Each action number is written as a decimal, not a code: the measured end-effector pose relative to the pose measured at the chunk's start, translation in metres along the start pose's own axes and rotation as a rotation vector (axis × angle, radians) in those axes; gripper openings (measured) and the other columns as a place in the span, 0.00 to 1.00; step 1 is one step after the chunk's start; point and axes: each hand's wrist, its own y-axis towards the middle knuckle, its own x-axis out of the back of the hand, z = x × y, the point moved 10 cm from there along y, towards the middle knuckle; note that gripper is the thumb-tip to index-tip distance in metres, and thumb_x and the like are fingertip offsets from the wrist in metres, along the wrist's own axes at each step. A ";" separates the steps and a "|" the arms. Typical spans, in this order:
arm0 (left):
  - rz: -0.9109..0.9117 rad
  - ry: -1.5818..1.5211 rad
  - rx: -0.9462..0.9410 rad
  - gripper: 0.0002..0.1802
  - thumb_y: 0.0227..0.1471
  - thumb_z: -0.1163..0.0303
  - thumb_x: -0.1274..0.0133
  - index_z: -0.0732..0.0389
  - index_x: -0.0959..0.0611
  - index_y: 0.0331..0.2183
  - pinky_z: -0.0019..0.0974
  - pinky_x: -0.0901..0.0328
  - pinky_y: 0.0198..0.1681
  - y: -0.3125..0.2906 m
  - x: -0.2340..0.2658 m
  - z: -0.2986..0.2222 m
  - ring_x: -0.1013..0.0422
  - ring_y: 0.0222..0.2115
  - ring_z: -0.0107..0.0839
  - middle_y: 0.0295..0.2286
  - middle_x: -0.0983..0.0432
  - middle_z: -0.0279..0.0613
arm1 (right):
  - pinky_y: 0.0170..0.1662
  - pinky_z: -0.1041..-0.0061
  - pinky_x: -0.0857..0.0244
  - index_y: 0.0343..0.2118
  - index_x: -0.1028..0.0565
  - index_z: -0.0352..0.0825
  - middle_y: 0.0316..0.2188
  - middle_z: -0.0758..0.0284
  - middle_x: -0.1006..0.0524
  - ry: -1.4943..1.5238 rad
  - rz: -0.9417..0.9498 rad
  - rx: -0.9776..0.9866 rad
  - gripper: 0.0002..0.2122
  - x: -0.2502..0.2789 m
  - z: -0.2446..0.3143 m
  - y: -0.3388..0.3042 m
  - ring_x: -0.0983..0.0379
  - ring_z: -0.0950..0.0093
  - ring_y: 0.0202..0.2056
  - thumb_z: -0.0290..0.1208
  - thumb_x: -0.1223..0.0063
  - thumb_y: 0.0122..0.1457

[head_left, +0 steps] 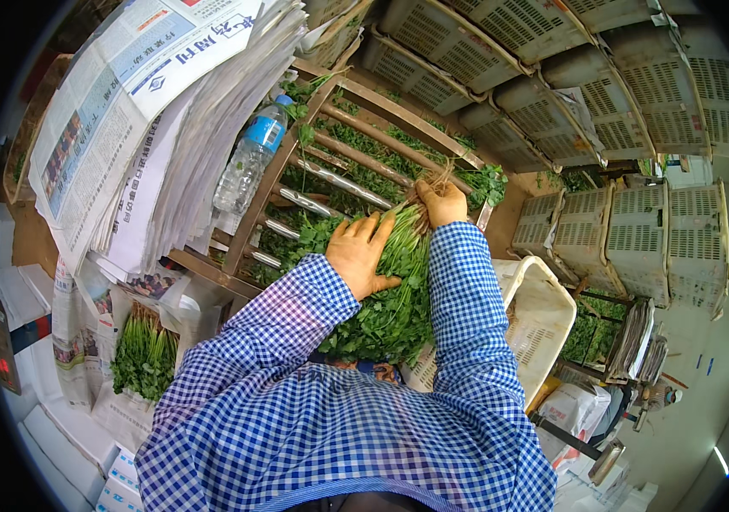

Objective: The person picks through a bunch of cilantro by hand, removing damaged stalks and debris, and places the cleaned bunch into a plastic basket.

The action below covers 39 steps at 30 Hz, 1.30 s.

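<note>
A bunch of green leafy herbs (399, 290) lies across a slatted wooden rack (356, 154), roots pointing away from me. My right hand (441, 203) grips the bunch at its root end. My left hand (363, 254) lies flat on the stems and leaves, fingers spread, pressing them together. Both forearms wear blue checked sleeves.
A thick stack of newspapers (142, 111) lies left of the rack, with a plastic water bottle (249, 158) beside it. More herbs (144, 354) rest on newspaper at lower left. Stacked grey plastic crates (603, 102) fill the top and right; a white crate (544, 316) stands by my right arm.
</note>
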 end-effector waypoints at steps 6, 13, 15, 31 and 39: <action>-0.022 -0.002 -0.015 0.64 0.45 0.39 0.35 0.59 0.52 0.68 0.55 0.49 0.68 -0.004 0.001 0.004 0.43 0.64 0.52 0.63 0.44 0.58 | 0.52 0.71 0.27 0.52 0.26 0.31 0.44 0.57 0.19 -0.024 0.244 0.151 0.19 0.001 0.045 -0.020 0.21 0.68 0.46 0.21 0.38 0.57; -0.051 -0.014 -0.009 0.63 0.43 0.40 0.33 0.59 0.49 0.68 0.55 0.48 0.67 -0.005 0.001 0.004 0.42 0.63 0.53 0.62 0.42 0.58 | 0.49 0.70 0.28 0.57 0.27 0.35 0.44 0.56 0.18 -0.239 -0.086 -0.004 0.23 0.008 0.035 -0.007 0.21 0.68 0.46 0.35 0.38 0.61; -0.090 -0.043 -0.053 0.63 0.42 0.40 0.32 0.60 0.47 0.67 0.55 0.47 0.67 -0.004 0.001 0.001 0.41 0.62 0.54 0.61 0.41 0.59 | 0.58 0.67 0.34 0.65 0.35 0.38 0.56 0.57 0.25 -0.002 -0.120 0.215 0.32 0.028 0.034 0.005 0.27 0.67 0.54 0.50 0.43 0.63; -0.132 -0.111 -0.060 0.64 0.38 0.48 0.28 0.65 0.45 0.66 0.57 0.45 0.65 -0.005 0.005 0.005 0.39 0.60 0.55 0.60 0.39 0.61 | 0.57 0.58 0.30 0.63 0.33 0.38 0.50 0.56 0.21 0.298 0.626 0.532 0.30 0.042 0.109 -0.045 0.22 0.60 0.49 0.56 0.57 0.67; -0.135 -0.105 -0.054 0.62 0.41 0.45 0.30 0.63 0.44 0.66 0.56 0.47 0.66 -0.002 -0.002 0.009 0.41 0.62 0.50 0.61 0.39 0.56 | 0.62 0.61 0.35 0.65 0.35 0.39 0.57 0.60 0.25 0.009 0.491 0.211 0.27 0.026 0.059 -0.029 0.27 0.60 0.56 0.45 0.47 0.66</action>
